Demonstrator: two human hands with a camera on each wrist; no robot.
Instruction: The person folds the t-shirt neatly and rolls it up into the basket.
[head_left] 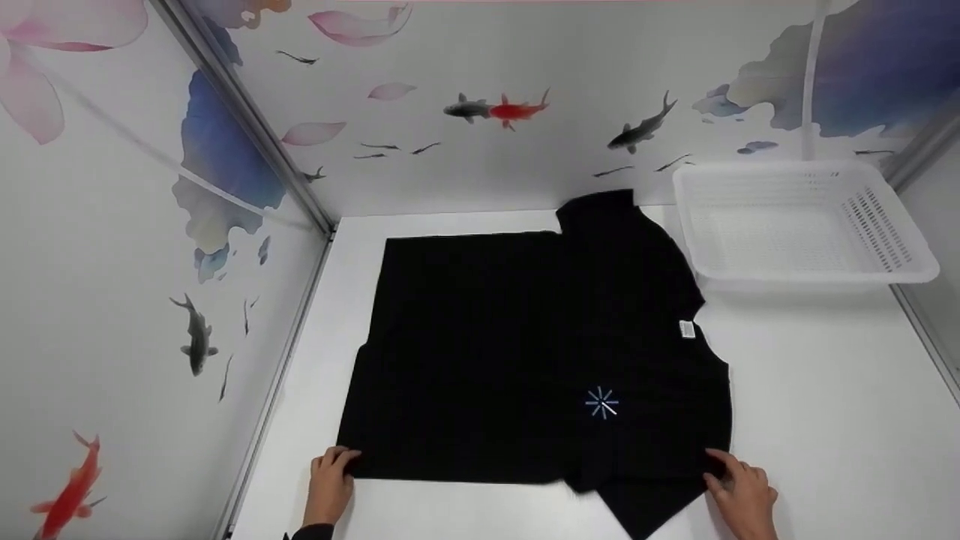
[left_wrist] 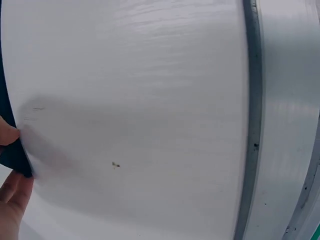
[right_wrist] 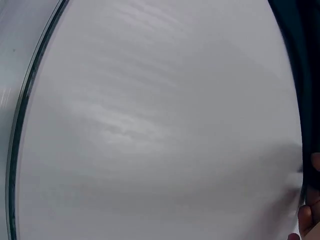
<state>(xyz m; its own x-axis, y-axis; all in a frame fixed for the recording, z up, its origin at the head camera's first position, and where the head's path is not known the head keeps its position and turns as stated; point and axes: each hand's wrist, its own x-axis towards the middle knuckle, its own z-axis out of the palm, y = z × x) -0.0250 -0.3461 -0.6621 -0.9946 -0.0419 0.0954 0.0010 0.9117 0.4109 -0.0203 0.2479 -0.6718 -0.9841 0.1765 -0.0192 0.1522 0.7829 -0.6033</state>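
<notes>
A black T-shirt (head_left: 487, 352) is spread on the white table, its neckline and small white label (head_left: 687, 329) toward the right and its hem toward the left. At the near hem corner, my left hand (head_left: 330, 480) pinches the cloth between thumb and fingers. My right hand (head_left: 742, 491) pinches the shirt at the near shoulder, beside the near sleeve (head_left: 645, 502), which sticks out toward me. In the left wrist view, the dark cloth corner (left_wrist: 17, 160) sits between thumb and fingers. Only fingertips (right_wrist: 305, 220) of the right hand show at the cloth edge in the right wrist view.
A white plastic basket (head_left: 795, 277) with slotted sides stands at the far right, close to the shirt's collar. Printed panels (head_left: 487, 165) with fish and petals wall the back and left. Metal framing (head_left: 281, 360) runs along the table's left edge.
</notes>
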